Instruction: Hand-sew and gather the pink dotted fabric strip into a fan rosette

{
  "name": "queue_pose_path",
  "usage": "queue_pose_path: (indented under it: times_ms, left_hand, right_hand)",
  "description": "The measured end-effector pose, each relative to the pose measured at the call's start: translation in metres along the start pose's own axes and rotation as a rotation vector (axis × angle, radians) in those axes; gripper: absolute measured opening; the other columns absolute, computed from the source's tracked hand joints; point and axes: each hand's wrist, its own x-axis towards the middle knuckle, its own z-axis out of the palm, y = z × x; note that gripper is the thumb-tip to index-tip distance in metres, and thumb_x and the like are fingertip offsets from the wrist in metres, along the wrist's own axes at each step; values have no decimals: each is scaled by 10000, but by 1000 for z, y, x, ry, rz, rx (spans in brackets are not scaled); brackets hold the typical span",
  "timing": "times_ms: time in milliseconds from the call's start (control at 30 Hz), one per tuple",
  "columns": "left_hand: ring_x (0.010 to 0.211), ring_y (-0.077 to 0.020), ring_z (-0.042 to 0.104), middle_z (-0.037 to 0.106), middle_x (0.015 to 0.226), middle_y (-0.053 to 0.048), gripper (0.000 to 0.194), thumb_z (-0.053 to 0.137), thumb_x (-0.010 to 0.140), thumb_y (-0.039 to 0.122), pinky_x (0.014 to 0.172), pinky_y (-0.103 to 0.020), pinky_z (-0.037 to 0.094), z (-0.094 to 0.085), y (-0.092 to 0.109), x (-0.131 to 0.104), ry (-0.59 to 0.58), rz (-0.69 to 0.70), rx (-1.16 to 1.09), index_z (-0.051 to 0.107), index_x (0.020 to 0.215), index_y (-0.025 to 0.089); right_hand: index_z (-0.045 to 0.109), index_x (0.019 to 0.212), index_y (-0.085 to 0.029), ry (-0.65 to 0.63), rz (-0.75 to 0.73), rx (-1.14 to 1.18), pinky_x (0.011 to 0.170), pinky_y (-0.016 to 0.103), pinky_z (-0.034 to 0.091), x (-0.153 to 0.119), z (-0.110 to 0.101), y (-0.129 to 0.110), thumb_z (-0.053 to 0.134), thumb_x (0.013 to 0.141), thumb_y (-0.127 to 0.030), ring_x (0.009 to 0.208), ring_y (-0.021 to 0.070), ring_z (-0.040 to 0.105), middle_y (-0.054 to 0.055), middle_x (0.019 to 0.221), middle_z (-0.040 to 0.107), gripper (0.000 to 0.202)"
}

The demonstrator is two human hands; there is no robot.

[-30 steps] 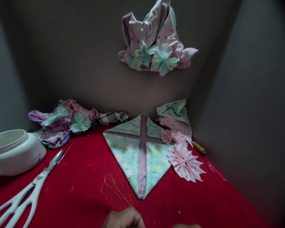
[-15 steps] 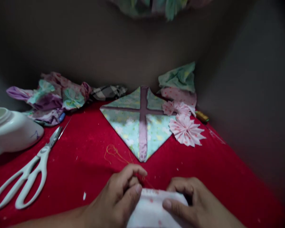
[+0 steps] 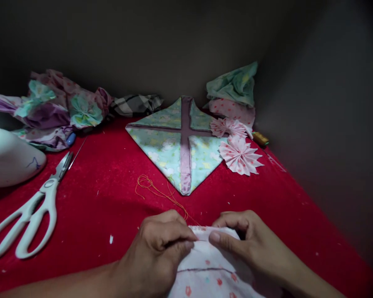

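A white cloth with small red and pink motifs (image 3: 213, 260) lies at the bottom middle, its far edge folded over and a dark seam line crossing it. My left hand (image 3: 163, 246) pinches this cloth near its upper left corner; any needle between the fingertips is too small to make out. My right hand (image 3: 248, 238) grips the fold on the other side, thumb on top and fingers behind. Orange thread (image 3: 158, 191) runs from the cloth's far edge and loops loosely on the red table cover (image 3: 112, 194).
White-handled scissors (image 3: 39, 207) lie at left beside a white container (image 3: 12, 159). A green patterned diamond-shaped piece (image 3: 164, 145) lies ahead, with pink pleated rosettes (image 3: 240, 155) at its right. Fabric scraps (image 3: 52, 107) and a thread spool (image 3: 261, 138) sit farther back.
My left hand's raised index finger has come down and closed onto the cloth. More of the cloth, with its seam line, now shows, and the whole view has shifted slightly.
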Motion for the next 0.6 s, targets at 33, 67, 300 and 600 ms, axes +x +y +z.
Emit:
queue_pose_path:
  times_ms: [33,67,300,600]
  left_hand:
    - [599,-101,519,563,644,-13,180,534,747,83,533,-185,374,0,0,1,-5,-34,19,695,737,164]
    - [583,-100,518,565,628,-12,179,539,744,90,517,-182,367,0,1,3,-12,-71,38,703,737,162]
    - [522,-90,502,573,573,-3,194,523,739,103,476,-178,337,-1,7,12,-135,-145,91,707,692,142]
    - [518,-98,499,547,562,-4,234,478,770,116,472,-195,317,2,4,10,-125,-103,286,700,708,157]
  right_hand:
    - [670,662,-127,8,7,1,504,212,375,1,0,0,584,696,-334,585,140,526,43,628,622,227]
    - [671,666,-128,17,17,1,505,213,377,1,1,0,583,695,-329,589,143,528,43,631,625,220]
    - [658,660,-138,81,57,22,474,202,354,-1,5,0,589,673,-313,541,124,496,20,590,598,188]
    - [649,662,-137,105,95,85,469,192,341,-2,7,2,600,676,-289,523,100,466,3,581,572,160]
